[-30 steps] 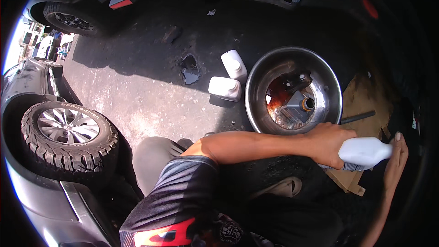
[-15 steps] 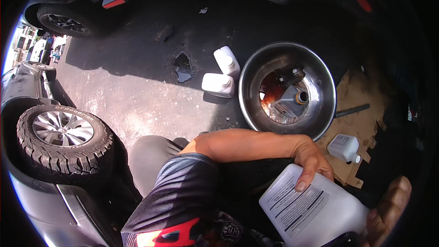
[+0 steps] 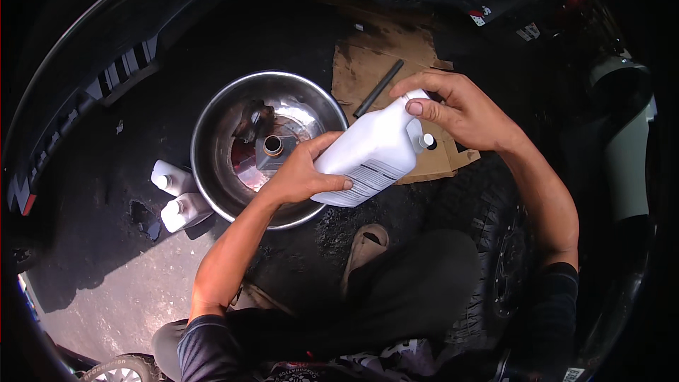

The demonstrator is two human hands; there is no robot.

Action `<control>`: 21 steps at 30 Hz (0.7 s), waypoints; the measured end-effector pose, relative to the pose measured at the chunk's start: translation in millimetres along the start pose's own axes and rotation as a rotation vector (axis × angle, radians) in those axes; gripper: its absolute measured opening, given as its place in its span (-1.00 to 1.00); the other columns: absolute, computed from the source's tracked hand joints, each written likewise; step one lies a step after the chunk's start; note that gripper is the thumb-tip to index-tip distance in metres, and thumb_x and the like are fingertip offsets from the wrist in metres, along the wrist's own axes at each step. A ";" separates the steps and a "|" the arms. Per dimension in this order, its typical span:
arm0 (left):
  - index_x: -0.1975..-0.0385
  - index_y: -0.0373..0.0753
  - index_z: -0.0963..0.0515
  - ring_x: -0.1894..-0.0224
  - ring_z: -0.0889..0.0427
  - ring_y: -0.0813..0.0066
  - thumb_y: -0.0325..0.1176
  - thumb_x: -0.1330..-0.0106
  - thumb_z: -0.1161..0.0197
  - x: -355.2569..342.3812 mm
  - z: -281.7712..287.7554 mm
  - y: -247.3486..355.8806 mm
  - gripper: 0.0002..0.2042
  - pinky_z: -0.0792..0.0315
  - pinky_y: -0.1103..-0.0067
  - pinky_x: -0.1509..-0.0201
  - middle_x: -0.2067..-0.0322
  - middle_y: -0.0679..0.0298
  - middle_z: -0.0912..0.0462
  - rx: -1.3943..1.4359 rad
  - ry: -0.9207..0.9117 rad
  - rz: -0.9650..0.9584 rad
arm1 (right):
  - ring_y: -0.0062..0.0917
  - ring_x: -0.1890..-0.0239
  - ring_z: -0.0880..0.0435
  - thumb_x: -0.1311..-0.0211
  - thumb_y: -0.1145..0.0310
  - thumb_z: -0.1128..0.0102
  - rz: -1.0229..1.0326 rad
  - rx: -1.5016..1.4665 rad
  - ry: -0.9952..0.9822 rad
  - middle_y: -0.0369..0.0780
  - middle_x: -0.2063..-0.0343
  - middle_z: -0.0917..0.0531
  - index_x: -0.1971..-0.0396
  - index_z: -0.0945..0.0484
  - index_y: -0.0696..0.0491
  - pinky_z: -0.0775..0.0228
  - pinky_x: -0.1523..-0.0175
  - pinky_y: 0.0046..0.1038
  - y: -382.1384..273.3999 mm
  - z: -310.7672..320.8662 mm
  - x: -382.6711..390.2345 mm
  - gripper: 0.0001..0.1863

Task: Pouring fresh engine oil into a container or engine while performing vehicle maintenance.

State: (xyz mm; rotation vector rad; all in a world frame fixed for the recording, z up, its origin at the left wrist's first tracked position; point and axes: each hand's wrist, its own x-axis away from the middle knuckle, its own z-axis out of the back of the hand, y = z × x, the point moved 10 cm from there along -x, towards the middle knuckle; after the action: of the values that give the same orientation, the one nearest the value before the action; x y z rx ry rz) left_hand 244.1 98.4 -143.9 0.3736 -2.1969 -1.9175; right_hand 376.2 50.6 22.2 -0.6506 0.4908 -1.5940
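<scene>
My left hand (image 3: 300,177) grips the lower end of a large white jug (image 3: 371,148) with a printed label, tilted above the basin's right rim. My right hand (image 3: 460,110) has its thumb and fingers closed round the jug's upper end at the cap. Behind it, partly hidden, a smaller white bottle (image 3: 425,141) lies on flattened cardboard (image 3: 364,67). The steel basin (image 3: 212,102) holds dark reddish liquid, a dark object (image 3: 251,124) and a grey container (image 3: 272,163) with an open neck.
Two white jugs (image 3: 177,212) stand left of the basin. A dark rod (image 3: 378,88) lies on the cardboard. Car bodywork (image 3: 106,81) arches over the far side, a tyre (image 3: 481,262) is at the right, and a sandalled foot (image 3: 364,247) is below the basin.
The view has swung round, moving the basin left in the picture. Both hands have raised the large jug from low at the right, and my right hand now holds its cap end.
</scene>
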 end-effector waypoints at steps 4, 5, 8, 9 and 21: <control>-0.24 -0.34 -0.42 -0.10 -0.57 0.38 -0.36 0.05 -0.56 -10.6 -9.5 -13.7 -0.25 -0.35 0.48 -0.26 -0.05 0.14 -0.60 0.056 -0.053 0.021 | -0.37 0.13 -0.64 -0.39 0.19 -0.19 0.178 0.067 -0.019 -0.15 0.16 -0.66 -0.18 -0.56 0.06 -0.50 0.00 -0.39 -12.1 7.2 6.0 -0.57; -0.24 -0.34 -0.42 -0.10 -0.57 0.38 -0.36 0.05 -0.56 -9.1 -10.2 -15.3 -0.25 -0.35 0.48 -0.26 -0.05 0.14 -0.60 0.060 -0.062 0.014 | -0.37 0.13 -0.64 -0.39 0.19 -0.19 0.171 0.076 -0.014 -0.15 0.16 -0.66 -0.18 -0.56 0.06 -0.50 0.00 -0.39 -18.4 3.8 7.4 -0.57; -0.24 -0.36 -0.41 -0.11 -0.57 0.37 -0.34 0.06 -0.55 -5.9 -1.5 -21.5 -0.24 -0.36 0.47 -0.25 -0.04 0.13 -0.60 0.038 0.023 -0.011 | -0.54 0.41 -0.65 -0.40 0.19 -0.21 -0.323 0.030 0.074 -0.08 0.28 -0.66 -0.14 -0.55 0.16 -0.50 0.31 -0.51 -1.2 5.6 6.4 -0.56; -0.24 -0.36 -0.41 -0.11 -0.57 0.37 -0.34 0.06 -0.55 -5.4 -0.8 -23.1 -0.24 -0.36 0.47 -0.25 -0.04 0.13 -0.60 0.041 0.015 -0.009 | -0.54 0.41 -0.65 -0.40 0.19 -0.21 -0.331 0.030 0.076 -0.08 0.28 -0.66 -0.14 -0.55 0.16 -0.50 0.31 -0.51 1.1 6.2 3.1 -0.56; -0.23 -0.39 -0.41 -0.09 -0.54 0.41 -0.41 0.06 -0.52 -5.2 -5.1 -30.1 -0.26 -0.36 0.47 -0.24 -0.02 0.16 -0.59 -0.091 0.043 0.006 | -0.26 0.33 -0.75 -0.34 0.08 -0.24 -0.357 0.201 -0.029 -0.03 0.42 -0.72 0.12 -0.67 0.16 -0.55 0.17 -0.29 9.4 -8.2 -1.0 -0.59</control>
State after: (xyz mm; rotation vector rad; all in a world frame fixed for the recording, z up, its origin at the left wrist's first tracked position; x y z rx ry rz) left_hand 252.3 91.5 -172.9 0.3891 -2.0735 -1.9784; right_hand 377.9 49.9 9.8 -0.6304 0.1934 -1.9370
